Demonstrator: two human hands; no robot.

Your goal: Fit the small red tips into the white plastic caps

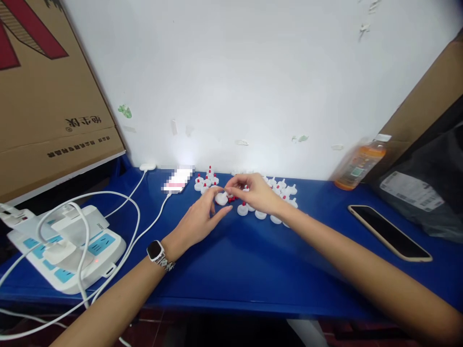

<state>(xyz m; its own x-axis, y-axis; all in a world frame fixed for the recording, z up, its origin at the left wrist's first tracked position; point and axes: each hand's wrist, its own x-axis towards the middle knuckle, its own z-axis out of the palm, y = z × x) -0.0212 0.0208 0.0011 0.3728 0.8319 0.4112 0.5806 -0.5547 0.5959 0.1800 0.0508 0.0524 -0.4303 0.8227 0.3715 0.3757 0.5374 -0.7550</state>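
White cap (pixel 221 198) in the grip of the half-curled left hand (pixel 198 217), right hand (pixel 256 193) bunched at its tip, hold unclear.

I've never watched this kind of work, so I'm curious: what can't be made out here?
All in the head view:
Red pieces: partly behind the right hand, too small to count.
White caps: some partly behind that hand.
Lit phone: screen pixelated.
Bottle: label too blurred to read.
Bag: cut off by the right edge.
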